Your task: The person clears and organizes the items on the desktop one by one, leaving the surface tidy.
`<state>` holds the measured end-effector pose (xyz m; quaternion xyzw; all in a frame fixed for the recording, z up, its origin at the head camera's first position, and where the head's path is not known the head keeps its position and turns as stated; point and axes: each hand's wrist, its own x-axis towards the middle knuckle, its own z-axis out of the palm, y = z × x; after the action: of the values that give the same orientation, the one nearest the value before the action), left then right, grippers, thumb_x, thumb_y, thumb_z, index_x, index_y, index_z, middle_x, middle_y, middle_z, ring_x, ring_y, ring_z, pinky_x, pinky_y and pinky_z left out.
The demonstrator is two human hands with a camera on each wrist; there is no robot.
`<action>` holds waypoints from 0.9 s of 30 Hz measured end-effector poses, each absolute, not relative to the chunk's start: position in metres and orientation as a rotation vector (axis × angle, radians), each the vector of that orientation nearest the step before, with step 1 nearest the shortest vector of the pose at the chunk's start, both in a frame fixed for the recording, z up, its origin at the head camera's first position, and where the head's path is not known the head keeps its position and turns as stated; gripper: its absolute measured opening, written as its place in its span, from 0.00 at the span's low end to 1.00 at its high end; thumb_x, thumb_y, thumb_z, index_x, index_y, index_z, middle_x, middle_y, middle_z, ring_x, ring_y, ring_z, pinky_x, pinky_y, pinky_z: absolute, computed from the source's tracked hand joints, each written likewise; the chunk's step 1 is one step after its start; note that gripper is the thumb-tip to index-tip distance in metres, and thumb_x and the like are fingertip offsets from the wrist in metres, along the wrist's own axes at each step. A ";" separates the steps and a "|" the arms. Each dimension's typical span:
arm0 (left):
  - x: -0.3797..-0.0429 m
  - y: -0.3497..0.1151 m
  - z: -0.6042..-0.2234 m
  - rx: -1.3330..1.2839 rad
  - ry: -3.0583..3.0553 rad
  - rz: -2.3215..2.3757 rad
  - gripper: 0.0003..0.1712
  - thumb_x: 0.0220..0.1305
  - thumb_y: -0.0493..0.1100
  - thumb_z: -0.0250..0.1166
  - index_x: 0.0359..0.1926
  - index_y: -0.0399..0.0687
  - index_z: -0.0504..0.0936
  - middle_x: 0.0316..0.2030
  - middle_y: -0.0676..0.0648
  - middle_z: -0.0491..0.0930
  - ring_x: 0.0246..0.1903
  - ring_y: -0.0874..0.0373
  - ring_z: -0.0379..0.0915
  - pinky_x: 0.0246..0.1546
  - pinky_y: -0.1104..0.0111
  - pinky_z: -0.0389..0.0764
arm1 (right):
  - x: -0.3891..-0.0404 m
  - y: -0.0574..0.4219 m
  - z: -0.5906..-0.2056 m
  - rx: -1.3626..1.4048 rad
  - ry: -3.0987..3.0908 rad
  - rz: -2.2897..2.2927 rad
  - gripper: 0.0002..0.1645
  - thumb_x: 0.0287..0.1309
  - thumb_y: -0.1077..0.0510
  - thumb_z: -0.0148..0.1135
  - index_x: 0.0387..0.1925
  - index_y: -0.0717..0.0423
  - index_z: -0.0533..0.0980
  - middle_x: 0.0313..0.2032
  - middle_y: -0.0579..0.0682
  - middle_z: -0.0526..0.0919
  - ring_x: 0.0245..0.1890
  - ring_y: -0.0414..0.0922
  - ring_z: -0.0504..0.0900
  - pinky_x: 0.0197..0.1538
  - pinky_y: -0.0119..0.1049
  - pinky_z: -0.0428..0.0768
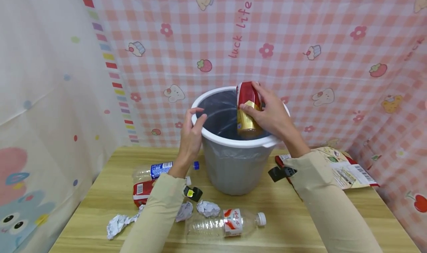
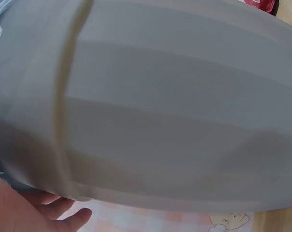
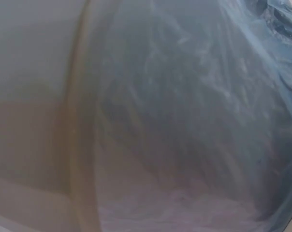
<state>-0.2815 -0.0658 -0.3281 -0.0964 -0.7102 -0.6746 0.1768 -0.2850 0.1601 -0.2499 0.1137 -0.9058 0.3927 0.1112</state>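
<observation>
The right hand (image 1: 274, 115) pinches a red-and-gold can (image 1: 247, 97) at the grey trash bin's (image 1: 237, 169) mouth; the left hand (image 1: 191, 139) holds its rim. The can looks light, slippery and squashy: hold its sides gently.

The bin (image 1: 235, 171) stands on the table (image 1: 287, 229) at mid-frame, a can (image 1: 247, 114) at the right of its mouth. To its left, one bottle (image 1: 161, 169) lies behind a pack (image 1: 141, 192); lower centre, another bottle (image 1: 232, 222) lies before paper balls (image 1: 208, 208). Right, a bag (image 1: 348, 171); behind everything, cloth (image 1: 267, 27).
</observation>
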 end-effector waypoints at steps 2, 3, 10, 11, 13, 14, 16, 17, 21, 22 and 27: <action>-0.281 -0.065 -0.329 -0.291 -1.991 -1.908 0.19 0.71 0.44 0.53 0.59 0.46 0.71 0.65 0.46 0.68 0.63 0.49 0.64 0.65 0.58 0.64 | -0.285 0.160 -0.250 0.328 -2.668 1.126 0.50 0.60 0.44 0.66 0.78 0.40 0.51 0.74 0.56 0.58 0.66 0.58 0.66 0.62 0.56 0.74; -0.282 -0.065 -0.329 -0.300 -1.982 -1.908 0.19 0.70 0.42 0.53 0.60 0.44 0.71 0.65 0.45 0.67 0.64 0.48 0.64 0.65 0.57 0.64 | -0.285 0.160 -0.251 0.328 -2.671 1.112 0.50 0.61 0.44 0.66 0.78 0.40 0.51 0.75 0.56 0.56 0.67 0.58 0.65 0.63 0.56 0.73; -0.282 -0.063 -0.332 -0.328 -1.946 -1.909 0.22 0.69 0.40 0.50 0.61 0.40 0.69 0.67 0.43 0.65 0.67 0.45 0.60 0.68 0.56 0.62 | -0.284 0.159 -0.252 0.330 -2.684 1.049 0.50 0.61 0.46 0.66 0.77 0.45 0.52 0.77 0.56 0.51 0.70 0.59 0.62 0.67 0.55 0.68; -0.282 -0.063 -0.333 -0.330 -1.945 -1.907 0.22 0.69 0.40 0.50 0.61 0.40 0.69 0.68 0.43 0.64 0.67 0.45 0.60 0.68 0.56 0.61 | -0.284 0.159 -0.252 0.325 -2.684 1.037 0.49 0.60 0.46 0.66 0.77 0.45 0.53 0.77 0.57 0.51 0.70 0.59 0.62 0.67 0.55 0.69; -0.283 -0.062 -0.332 -0.329 -1.945 -1.905 0.22 0.69 0.40 0.49 0.62 0.40 0.68 0.68 0.43 0.64 0.67 0.45 0.60 0.68 0.56 0.61 | -0.284 0.160 -0.251 0.311 -2.684 1.011 0.49 0.60 0.46 0.66 0.77 0.46 0.53 0.77 0.57 0.52 0.70 0.60 0.62 0.67 0.56 0.68; -0.283 -0.062 -0.332 -0.330 -1.946 -1.905 0.21 0.69 0.40 0.49 0.61 0.40 0.68 0.68 0.43 0.63 0.67 0.45 0.60 0.68 0.55 0.62 | -0.284 0.160 -0.251 0.302 -2.686 1.000 0.49 0.60 0.45 0.66 0.77 0.46 0.54 0.77 0.57 0.52 0.70 0.60 0.62 0.67 0.56 0.68; -0.284 -0.062 -0.333 -0.330 -1.950 -1.907 0.21 0.69 0.40 0.49 0.61 0.40 0.69 0.69 0.42 0.63 0.67 0.46 0.61 0.68 0.55 0.62 | -0.284 0.160 -0.251 0.289 -2.691 0.994 0.49 0.60 0.45 0.66 0.77 0.47 0.54 0.77 0.57 0.52 0.70 0.60 0.62 0.67 0.56 0.67; -0.284 -0.062 -0.333 -0.328 -1.951 -1.907 0.21 0.69 0.40 0.49 0.61 0.40 0.69 0.68 0.42 0.63 0.67 0.45 0.61 0.68 0.55 0.62 | -0.284 0.160 -0.251 0.284 -2.694 0.992 0.49 0.61 0.45 0.66 0.77 0.47 0.54 0.77 0.57 0.52 0.71 0.60 0.61 0.67 0.56 0.67; -0.283 -0.062 -0.334 -0.321 -1.944 -1.901 0.21 0.69 0.41 0.49 0.61 0.41 0.69 0.68 0.42 0.64 0.66 0.45 0.61 0.67 0.55 0.62 | -0.283 0.159 -0.251 0.271 -2.700 0.996 0.49 0.61 0.44 0.66 0.77 0.46 0.54 0.77 0.56 0.51 0.71 0.60 0.61 0.67 0.56 0.68; -0.283 -0.062 -0.334 -0.321 -1.942 -1.900 0.21 0.68 0.41 0.49 0.61 0.41 0.69 0.68 0.42 0.64 0.66 0.45 0.61 0.67 0.55 0.62 | -0.283 0.159 -0.251 0.270 -2.702 0.996 0.49 0.61 0.44 0.66 0.77 0.46 0.53 0.77 0.56 0.51 0.70 0.60 0.61 0.67 0.56 0.68; -0.284 -0.062 -0.334 -0.337 -1.934 -1.899 0.22 0.68 0.41 0.49 0.61 0.40 0.68 0.69 0.42 0.63 0.67 0.45 0.60 0.68 0.54 0.61 | -0.283 0.158 -0.250 0.243 -2.710 0.978 0.49 0.60 0.44 0.66 0.77 0.45 0.54 0.77 0.56 0.52 0.71 0.61 0.61 0.67 0.58 0.67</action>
<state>-0.2836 -0.0622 -0.3344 -0.1209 -0.6932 -0.6806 0.2039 -0.2832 0.1582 -0.2502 0.0835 -0.9300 0.3356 0.1246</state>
